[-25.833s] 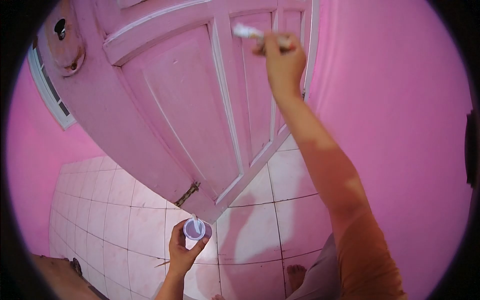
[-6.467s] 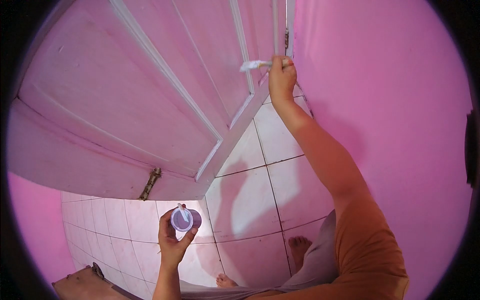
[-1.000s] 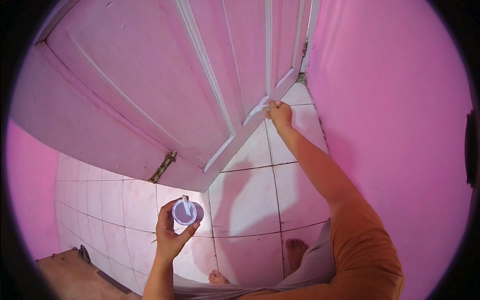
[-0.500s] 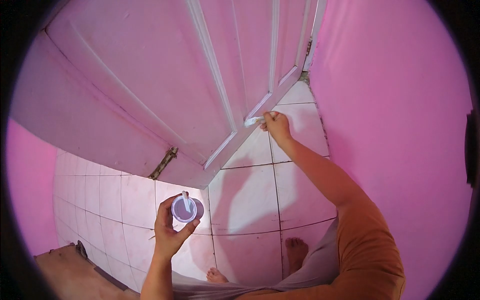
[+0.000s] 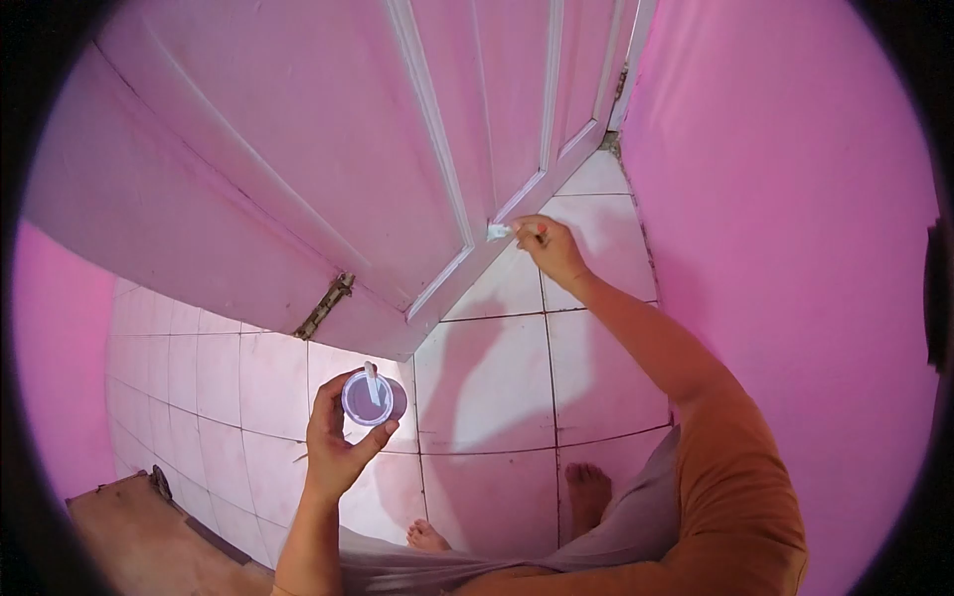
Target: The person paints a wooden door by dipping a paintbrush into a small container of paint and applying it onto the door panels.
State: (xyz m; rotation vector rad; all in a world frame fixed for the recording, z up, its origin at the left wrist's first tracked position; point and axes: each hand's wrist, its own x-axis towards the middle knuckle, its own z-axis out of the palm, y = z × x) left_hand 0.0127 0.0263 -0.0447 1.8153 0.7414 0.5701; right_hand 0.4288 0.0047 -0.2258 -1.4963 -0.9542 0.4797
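1. In the centre of the frame, just above the middle, the right hand [image 5: 553,250] pinches a brush [image 5: 499,231] at the lower part of the pink door [image 5: 298,129]. Whether the bristles touch the door, I cannot tell.
2. Lower, left of centre, the left hand [image 5: 336,457] is wrapped around a small cup [image 5: 399,399] with a pale stick [image 5: 372,381] in it. The two hands are well apart.
3. Likely trouble: a wrist slip or a loaded brush could carry white past the pale moulding [image 5: 442,279] onto the pink — the bristles are close to that edge. Drips could mark the floor tiles [image 5: 487,382] below. If the left grip tips while attention is on the brush, the cup could spill near the bare foot [image 5: 427,536].
4. The bristles point left in the frame, the handle back right into the fingers — so the brush's long axis runs roughly across the picture, nearly level.
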